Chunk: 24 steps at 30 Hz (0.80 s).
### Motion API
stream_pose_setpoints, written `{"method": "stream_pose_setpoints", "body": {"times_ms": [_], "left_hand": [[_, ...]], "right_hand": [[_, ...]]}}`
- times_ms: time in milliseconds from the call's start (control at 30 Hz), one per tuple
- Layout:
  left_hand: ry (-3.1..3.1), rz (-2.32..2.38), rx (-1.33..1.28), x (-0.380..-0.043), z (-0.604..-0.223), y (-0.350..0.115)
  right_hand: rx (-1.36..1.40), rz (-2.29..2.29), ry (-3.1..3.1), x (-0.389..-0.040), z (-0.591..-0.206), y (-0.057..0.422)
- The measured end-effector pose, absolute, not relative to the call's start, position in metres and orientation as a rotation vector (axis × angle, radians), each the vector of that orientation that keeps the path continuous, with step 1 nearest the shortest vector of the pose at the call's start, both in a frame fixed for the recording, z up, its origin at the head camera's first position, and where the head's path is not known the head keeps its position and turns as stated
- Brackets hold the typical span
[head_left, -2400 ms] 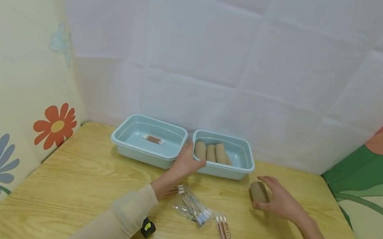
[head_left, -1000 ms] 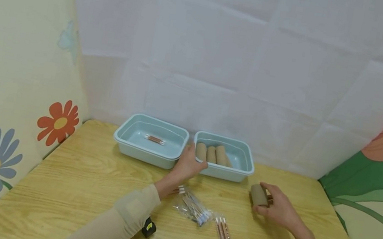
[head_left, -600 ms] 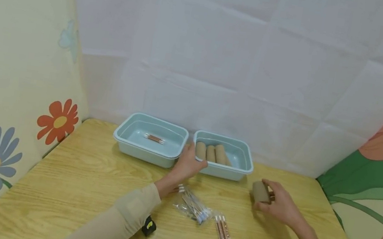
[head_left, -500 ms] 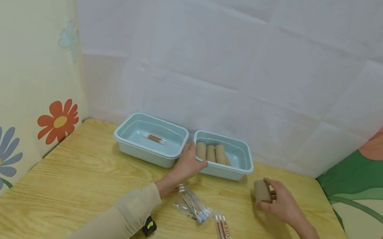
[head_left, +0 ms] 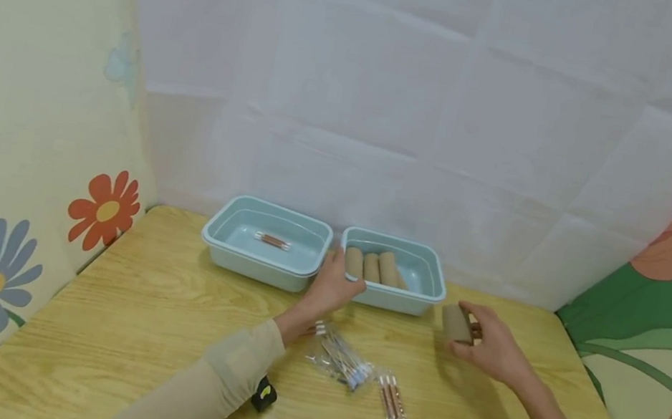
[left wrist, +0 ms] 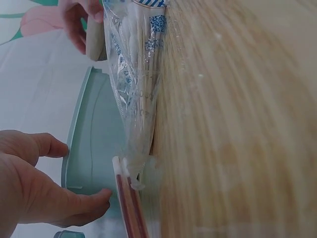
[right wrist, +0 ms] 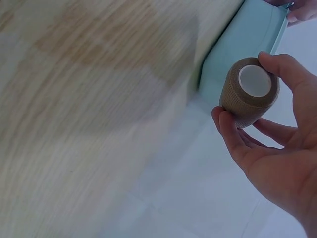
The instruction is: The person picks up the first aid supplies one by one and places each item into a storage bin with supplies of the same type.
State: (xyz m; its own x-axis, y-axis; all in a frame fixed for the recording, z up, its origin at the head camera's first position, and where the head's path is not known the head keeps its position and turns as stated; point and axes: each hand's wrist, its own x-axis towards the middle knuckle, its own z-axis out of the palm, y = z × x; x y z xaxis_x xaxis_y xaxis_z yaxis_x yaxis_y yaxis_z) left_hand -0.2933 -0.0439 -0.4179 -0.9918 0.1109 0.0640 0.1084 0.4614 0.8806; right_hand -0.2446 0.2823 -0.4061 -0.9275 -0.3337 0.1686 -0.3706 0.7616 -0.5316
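Right hand: (head_left: 494, 345) pinching a brown roll (head_left: 456, 324) between thumb and fingers.
Brown roll: sitting just right of the right bin (head_left: 394, 300), above the right part of the table (head_left: 130, 323); can't tell if its bottom is touching wood.
Roll end: right wrist cam is showing a white round core and ridged wrap; head cam is only showing the plain brown side.
Left hand: (head_left: 334, 285) curving round the right bin's near-left corner; thumb lying on the near rim, fingers going down the gap between the bins. Left wrist cam is showing this grip from below the rim; can't tell how hard it's pressing.
Right bin: holding at least three more rolls (head_left: 371, 268) side by side in its left half; only head cam is showing them.
Left bin: (head_left: 250, 263) holding one small swab pack (head_left: 272, 241), lying flat; head cam only.
Swab bag: (head_left: 342, 362) clear plastic, lying on the table on the near side of the right bin. Left wrist cam is picking up blue print and a square code on it; head cam isn't resolving those.
Half-hidden pack: (left wrist: 130, 206) lying at the bag's left end; left forearm is covering most of it in head cam.
Near pack: (head_left: 394, 405) brown sticks, white tips, lying just right of the bag.
Backdrop: white cloth (head_left: 353, 96) hanging behind both bins.
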Motion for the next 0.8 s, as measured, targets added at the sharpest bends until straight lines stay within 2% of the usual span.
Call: {"method": "stream_pose_setpoints", "body": {"times_ms": [800], "left_hand": [[2.68,1.617,0.191,-0.292,-0.416,-0.044]], "right_hand": [[0.595,0.852,-2.876,-0.253,-0.375,0.267]]}}
